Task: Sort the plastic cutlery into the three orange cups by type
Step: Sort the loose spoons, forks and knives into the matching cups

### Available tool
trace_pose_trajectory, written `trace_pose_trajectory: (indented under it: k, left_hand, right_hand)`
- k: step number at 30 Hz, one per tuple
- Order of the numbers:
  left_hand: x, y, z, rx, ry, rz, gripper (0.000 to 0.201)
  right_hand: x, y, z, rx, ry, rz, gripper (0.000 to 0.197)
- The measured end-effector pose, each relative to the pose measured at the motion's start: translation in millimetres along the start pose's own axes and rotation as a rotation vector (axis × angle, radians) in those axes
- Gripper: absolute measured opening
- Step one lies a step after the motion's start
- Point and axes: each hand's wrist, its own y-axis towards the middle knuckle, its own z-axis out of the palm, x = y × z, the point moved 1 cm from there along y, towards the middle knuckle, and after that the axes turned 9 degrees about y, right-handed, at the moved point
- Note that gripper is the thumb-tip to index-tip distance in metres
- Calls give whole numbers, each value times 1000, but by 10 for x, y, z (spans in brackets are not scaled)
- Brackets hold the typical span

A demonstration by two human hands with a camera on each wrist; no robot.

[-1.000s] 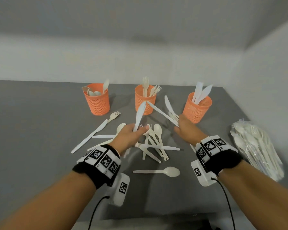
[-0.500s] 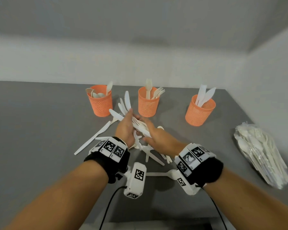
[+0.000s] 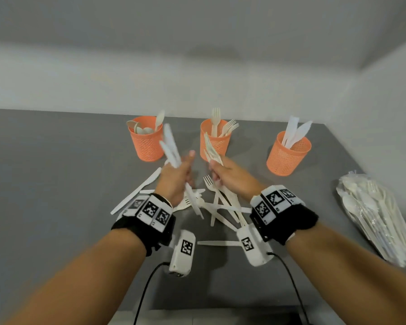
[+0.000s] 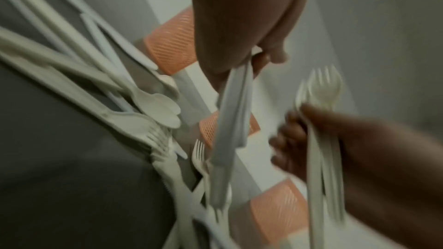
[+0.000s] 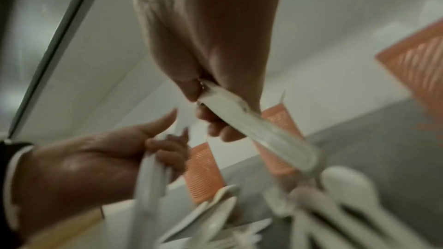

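Above the loose cutlery pile [image 3: 217, 207] my left hand [image 3: 184, 166] grips a few white knives [image 3: 170, 146], blades up and blurred. My right hand [image 3: 218, 171] grips a bunch of cream forks [image 3: 210, 148], tines up, just in front of the middle orange cup [image 3: 215, 143], which holds forks. The left cup [image 3: 147, 143] holds spoons and the right cup [image 3: 288, 156] holds knives. In the left wrist view the knives [image 4: 231, 124] run down from my left hand and the forks [image 4: 322, 90] stick out of my right fist. In the right wrist view my right hand's fingers curl round the fork handles [image 5: 254, 122].
A clear bag of spare cutlery [image 3: 380, 216] lies at the right on the grey table [image 3: 45, 184]. A long knife [image 3: 136, 193] and a spoon handle [image 3: 218, 243] lie apart from the pile. White walls stand behind and to the right.
My hands were together half a second ago and have drawn apart. The knives are now in my left hand and the forks in my right, both raised toward the cups.
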Motion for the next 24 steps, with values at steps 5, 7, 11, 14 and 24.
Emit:
trace_pose_trajectory:
  k: [5,7,11,14,24]
  left_hand:
    - [-6,-82,146,342,87,24,20]
    - [-22,-77,106,399,119,42,16]
    - [-42,-103,74,455,214,57,7]
    - [-56,-92,75,423,306,65,22]
    - [-26,115,-222,247,307,-60,34]
  right_hand:
    - [42,132,254,-95,560,117,41]
    - [54,165,286,-83,664,149,44]
    - [14,214,329,-40,619,159,48]
    - [12,125,263,44,588,164,52]
    - [-686,-171,110,-107,-924,423,119]
